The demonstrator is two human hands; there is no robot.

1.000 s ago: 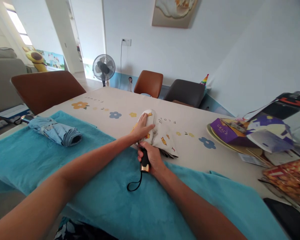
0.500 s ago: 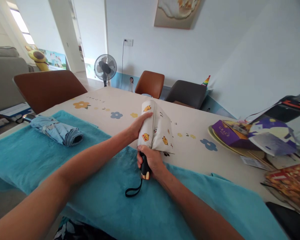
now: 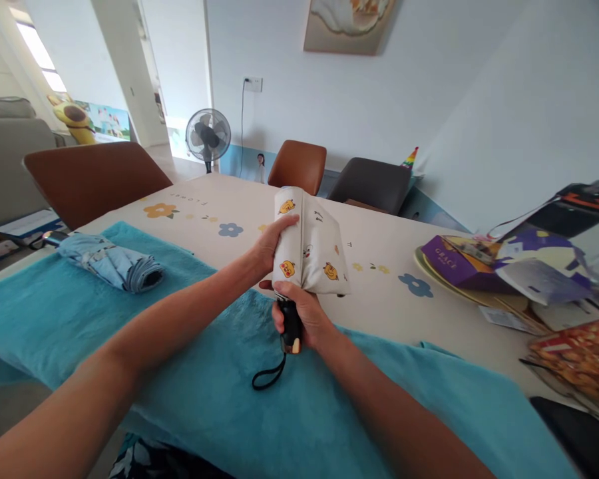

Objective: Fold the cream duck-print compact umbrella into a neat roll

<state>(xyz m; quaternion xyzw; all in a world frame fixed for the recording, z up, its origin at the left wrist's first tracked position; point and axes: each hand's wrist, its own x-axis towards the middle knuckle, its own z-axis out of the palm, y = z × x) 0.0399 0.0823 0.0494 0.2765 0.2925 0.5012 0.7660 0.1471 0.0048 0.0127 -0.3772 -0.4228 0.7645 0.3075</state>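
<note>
The left hand grasps the white, cartoon-printed fabric umbrella, thumb on top, fingers mostly hidden behind. The right hand's fingers clasp its black handle.

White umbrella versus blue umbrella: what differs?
The white umbrella bears yellow cartoon prints; the blue umbrella looks denim-coloured. The white umbrella has a loose flap; the blue umbrella is rolled up. The left hand and right hand hold the white umbrella; the blue umbrella lies on the towel. Both are closed.
</note>
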